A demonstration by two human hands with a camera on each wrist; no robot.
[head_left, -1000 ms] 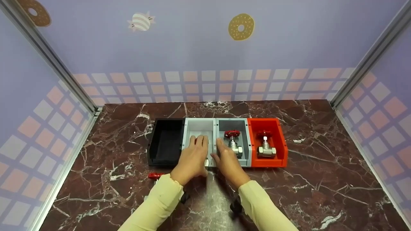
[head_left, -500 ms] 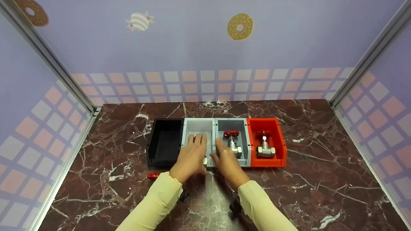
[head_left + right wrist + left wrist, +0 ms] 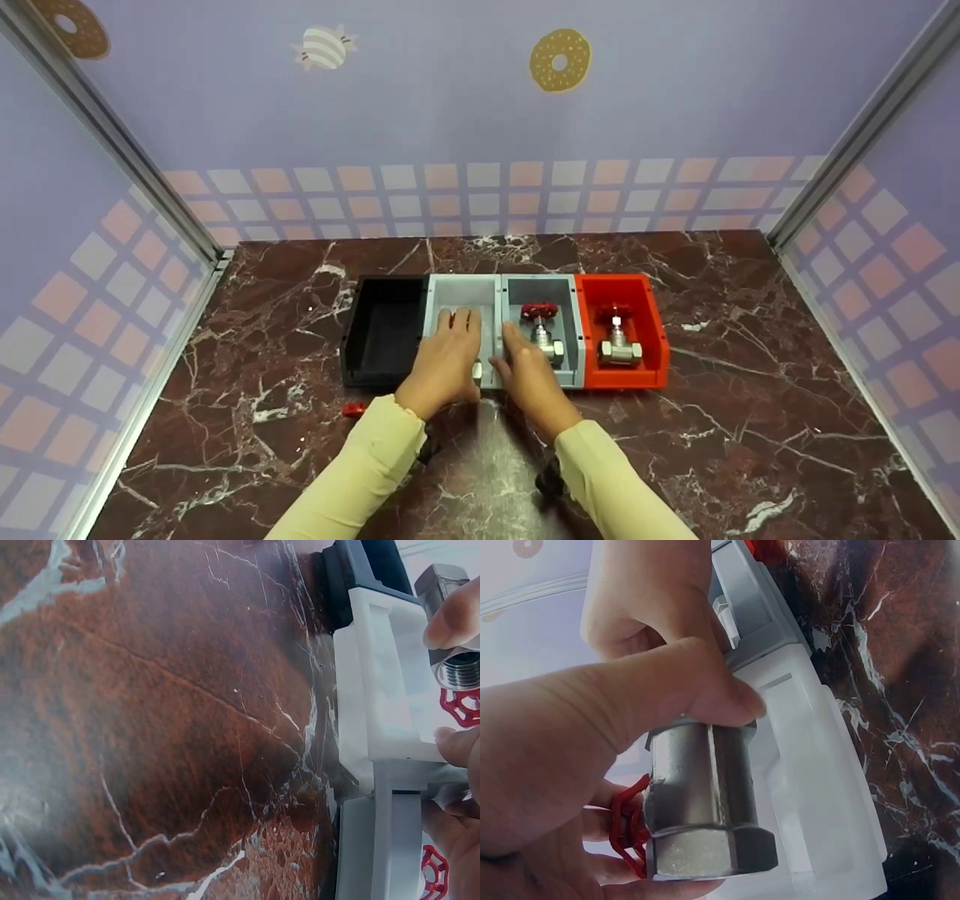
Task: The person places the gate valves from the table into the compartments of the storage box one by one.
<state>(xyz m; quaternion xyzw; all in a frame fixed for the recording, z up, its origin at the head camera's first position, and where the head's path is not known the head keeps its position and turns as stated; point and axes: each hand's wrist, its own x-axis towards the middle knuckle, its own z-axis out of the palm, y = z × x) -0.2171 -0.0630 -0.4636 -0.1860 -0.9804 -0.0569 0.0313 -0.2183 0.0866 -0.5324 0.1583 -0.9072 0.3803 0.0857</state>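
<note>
My left hand is over the white bin and holds a metal valve. In the left wrist view the thumb presses the valve's silver body, and fingers lie behind its red handwheel. Most of this valve is hidden from the head view by the hand. My right hand grips the adjoining walls of the white and grey bins, with the thumb on the white side and fingers on the grey side. The grey bin contains a red-wheeled valve.
Joined in the same row are a black bin at the left and an orange-red bin at the right, the latter with another valve. A red handwheel shows beside the left sleeve on the marble-patterned table. Patterned walls enclose it.
Both hands keep nearly the same places. The left hand shifts very slightly with the valve in it, and the head view drifts a little.
</note>
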